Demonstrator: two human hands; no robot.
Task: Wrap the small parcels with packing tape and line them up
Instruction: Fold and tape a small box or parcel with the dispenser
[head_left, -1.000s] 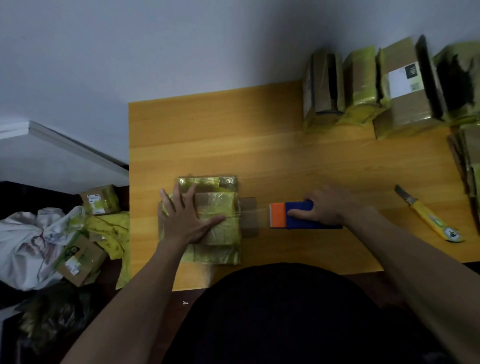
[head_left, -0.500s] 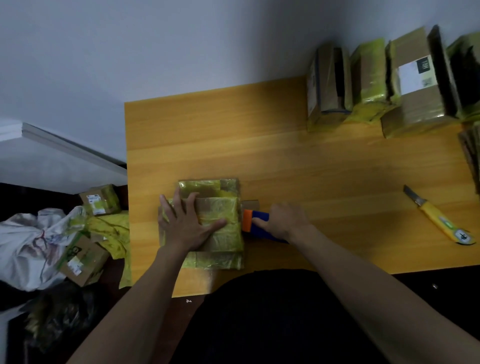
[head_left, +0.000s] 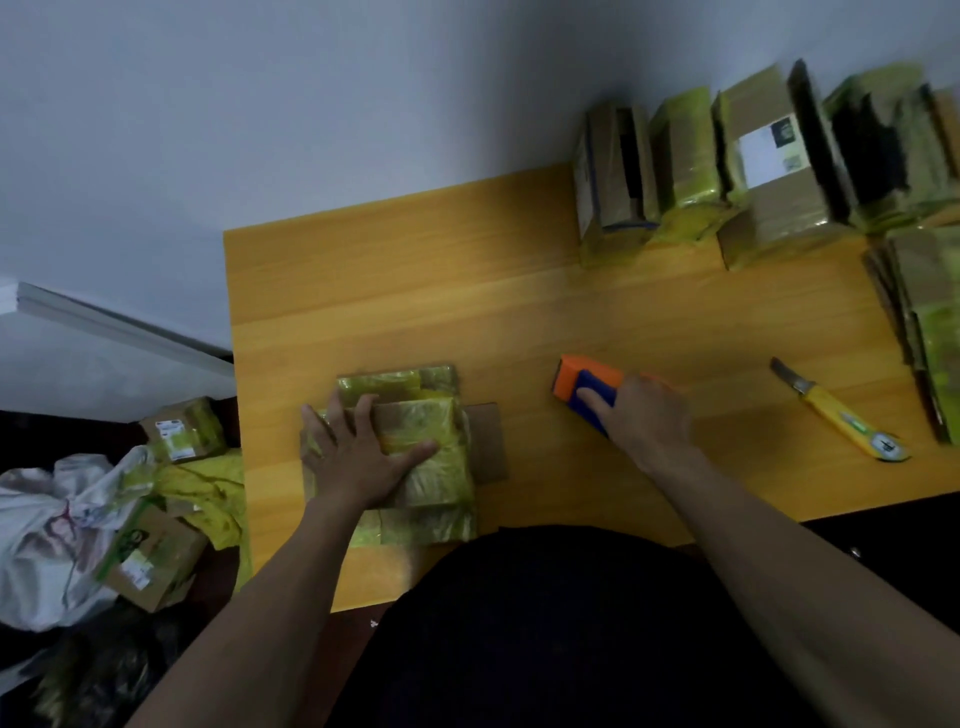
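A small stack of yellow-green wrapped parcels (head_left: 426, 447) lies near the front left of the wooden table (head_left: 395, 291). My left hand (head_left: 358, 457) presses flat on top of it, fingers spread. A brown strip of tape or card (head_left: 488, 441) sticks out at the stack's right side. My right hand (head_left: 644, 415) grips an orange and blue tape dispenser (head_left: 584, 387) a short way right of the stack, apart from it. A row of wrapped parcels (head_left: 769, 171) stands along the back right by the wall.
A yellow utility knife (head_left: 836, 415) lies on the table right of my right hand. More flat parcels (head_left: 924, 322) are stacked at the right edge. On the floor to the left sit a white bag (head_left: 47, 535), yellow wrapping and two small boxes (head_left: 182, 428).
My right hand brought the dispenser left against the parcel stack, then pulled it back to the right, away from the stack. My left hand stayed pressed on the parcels.
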